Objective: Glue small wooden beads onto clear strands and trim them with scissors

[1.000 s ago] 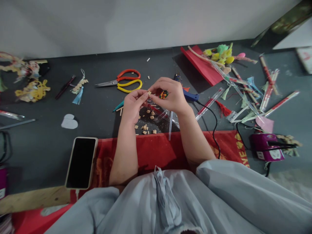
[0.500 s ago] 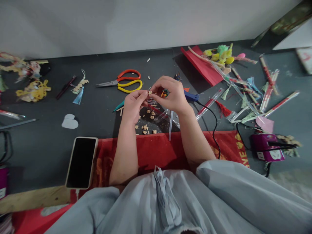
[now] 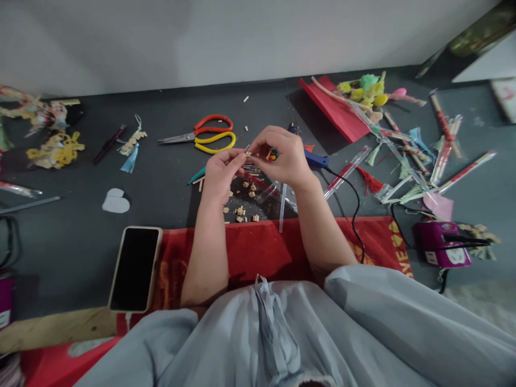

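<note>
Between the fingertips of both hands is a small pale wooden piece (image 3: 248,154), with a thin dark tip showing just above it. My left hand (image 3: 221,172) pinches it from the left, fingers closed. My right hand (image 3: 280,153) closes on it from the right, thumb and forefinger together. Under the hands lie several little wooden pieces (image 3: 239,211) and a clear plastic strip (image 3: 282,207). Scissors (image 3: 213,134) with one orange and one yellow handle loop rest beyond my left hand. A blue-handled tool (image 3: 316,159) with a black cord is partly hidden behind my right hand.
A phone (image 3: 136,269) lies at the front left, beside a red cloth (image 3: 266,247). Wrapped sticks and tassels (image 3: 368,180) crowd the right, near a red paper (image 3: 334,110) and a purple box (image 3: 441,243). A yellow tangled bundle (image 3: 56,150) sits at the left.
My left thumb has shifted slightly to the right over the small wooden piece. Everything else looks the same.
</note>
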Available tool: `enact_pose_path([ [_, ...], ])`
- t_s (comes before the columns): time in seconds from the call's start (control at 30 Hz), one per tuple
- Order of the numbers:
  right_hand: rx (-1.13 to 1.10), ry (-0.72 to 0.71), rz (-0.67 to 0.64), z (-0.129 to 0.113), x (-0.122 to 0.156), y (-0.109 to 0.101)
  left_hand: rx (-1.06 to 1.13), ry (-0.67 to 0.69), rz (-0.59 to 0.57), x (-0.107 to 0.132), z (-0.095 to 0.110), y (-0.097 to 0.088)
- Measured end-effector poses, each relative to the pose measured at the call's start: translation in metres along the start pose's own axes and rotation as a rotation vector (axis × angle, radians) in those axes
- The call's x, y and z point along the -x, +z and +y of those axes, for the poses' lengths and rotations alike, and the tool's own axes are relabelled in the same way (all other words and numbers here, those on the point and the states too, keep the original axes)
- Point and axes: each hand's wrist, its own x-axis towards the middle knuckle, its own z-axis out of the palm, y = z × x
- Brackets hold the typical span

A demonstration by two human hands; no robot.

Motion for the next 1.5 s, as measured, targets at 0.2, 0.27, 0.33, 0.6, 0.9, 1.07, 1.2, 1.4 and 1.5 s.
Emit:
enact_pose_path([
  [0.2, 0.004, -0.023, 0.022, 0.0004, 0.0003, 0.0013, 0.024, 0.016, 0.019, 0.0002, 0.002, 0.0019],
  [0.27, 0.008, -0.018, 0.018, 0.0009, 0.0006, 0.0013, 0.043, 0.031, 0.029, 0.0011, 0.0037, 0.0034],
  [0.33, 0.013, -0.009, 0.012, 0.0013, 0.0008, 0.0011, 0.05, 0.051, 0.033, 0.0019, 0.0049, 0.0047],
  [0.6, 0.019, -0.015, -0.003, -0.0015, -0.0004, 0.0001, 0.027, 0.096, 0.024, 0.0002, 0.0021, 0.0038],
  [0.9, 0.002, 0.03, -0.018, -0.0015, 0.0004, 0.0005, -0.019, 0.03, 0.048, 0.0011, 0.0031, 0.005],
  [1.07, -0.017, 0.023, -0.022, -0.002, -0.0004, 0.0004, -0.011, 0.029, 0.057, 0.002, 0.0035, 0.0037],
  [1.2, -0.034, 0.013, -0.016, -0.0019, -0.0008, 0.0006, -0.004, 0.03, 0.055, 0.0015, 0.0033, 0.0033],
  [1.4, -0.042, 0.024, -0.032, -0.0013, -0.0003, 0.001, -0.003, 0.043, 0.037, 0.0009, 0.0017, 0.0032],
  [1.5, -0.035, 0.014, -0.036, -0.0005, 0.0001, 0.0006, -0.015, 0.035, 0.035, 0.0012, 0.0016, 0.0031],
])
